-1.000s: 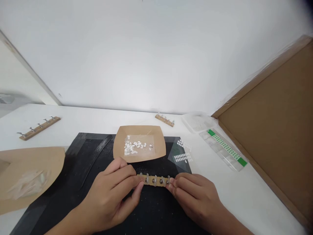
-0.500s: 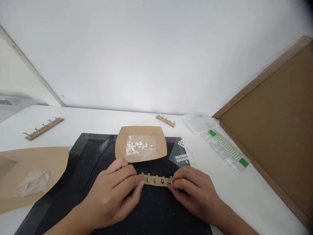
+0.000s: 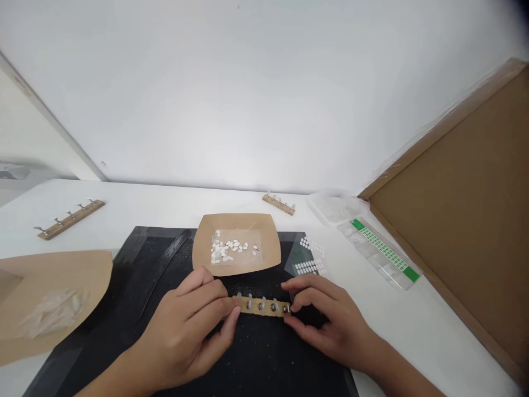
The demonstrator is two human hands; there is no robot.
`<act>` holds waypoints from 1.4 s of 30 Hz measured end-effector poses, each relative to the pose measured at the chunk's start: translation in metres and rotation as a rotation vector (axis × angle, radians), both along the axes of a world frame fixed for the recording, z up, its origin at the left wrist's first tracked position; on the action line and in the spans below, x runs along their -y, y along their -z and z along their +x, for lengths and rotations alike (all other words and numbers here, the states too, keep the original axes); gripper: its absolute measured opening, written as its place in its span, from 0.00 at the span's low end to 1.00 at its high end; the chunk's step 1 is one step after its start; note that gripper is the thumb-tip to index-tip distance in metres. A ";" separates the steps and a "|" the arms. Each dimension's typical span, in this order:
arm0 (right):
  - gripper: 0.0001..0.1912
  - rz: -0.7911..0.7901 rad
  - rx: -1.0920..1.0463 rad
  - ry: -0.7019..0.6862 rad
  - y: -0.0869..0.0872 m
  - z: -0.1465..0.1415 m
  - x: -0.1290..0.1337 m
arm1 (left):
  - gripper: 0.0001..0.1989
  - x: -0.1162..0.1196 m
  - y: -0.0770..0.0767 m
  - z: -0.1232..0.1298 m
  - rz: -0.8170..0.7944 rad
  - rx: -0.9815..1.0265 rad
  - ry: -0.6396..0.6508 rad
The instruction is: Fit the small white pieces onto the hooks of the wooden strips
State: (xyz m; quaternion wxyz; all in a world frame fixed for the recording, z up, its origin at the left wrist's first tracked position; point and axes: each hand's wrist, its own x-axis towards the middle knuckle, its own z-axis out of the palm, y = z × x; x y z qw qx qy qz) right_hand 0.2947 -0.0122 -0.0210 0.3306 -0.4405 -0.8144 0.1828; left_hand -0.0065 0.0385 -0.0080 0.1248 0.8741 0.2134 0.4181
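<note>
On the black mat (image 3: 256,364) lies a narrow wooden nail display stand (image 3: 266,310) with round metal holders and several clear nail tips (image 3: 263,303) standing on it. My left hand (image 3: 194,320) pinches the stand's left end between thumb and fingers. At the right end is my right hand (image 3: 330,317), its index finger lifted and its thumb touching the stand's lower edge. A pale, translucent nail tip (image 3: 291,297) shows partly between the right fingers; the rest is hidden. The rightmost holder shows no tip standing on it.
Behind the stand sits a brown paper tray (image 3: 268,226) with white stickers in a clear bag. Another tray (image 3: 91,264) with clear tips is at left. Two more stands (image 3: 72,219) lie at the back. Sticker sheets (image 3: 309,267) and a clear case (image 3: 384,253) are at right.
My right index finger has lifted away from the thumb. The rightmost nail tip no longer stands on its holder. My left hand keeps its pinch on the stand.
</note>
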 end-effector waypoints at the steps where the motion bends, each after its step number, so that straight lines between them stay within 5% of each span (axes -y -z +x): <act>1: 0.06 -0.010 -0.003 -0.006 -0.001 0.001 -0.001 | 0.10 0.000 0.000 0.000 0.004 -0.001 -0.001; 12: 0.11 -0.013 -0.019 -0.064 -0.004 0.005 -0.007 | 0.14 -0.002 0.002 -0.003 0.068 -0.039 0.003; 19: 0.07 0.126 -0.031 0.139 -0.013 0.032 -0.016 | 0.30 -0.009 0.009 -0.008 0.071 -0.040 -0.084; 28: 0.20 0.006 -0.091 0.421 -0.007 0.056 -0.026 | 0.07 -0.012 0.001 -0.007 0.237 0.013 -0.091; 33: 0.21 -0.061 -0.164 0.470 0.000 0.060 -0.029 | 0.05 -0.012 0.000 -0.006 0.232 0.055 -0.112; 42: 0.19 -0.149 -0.233 0.450 -0.006 0.055 -0.022 | 0.25 -0.017 0.013 -0.009 0.189 0.081 -0.128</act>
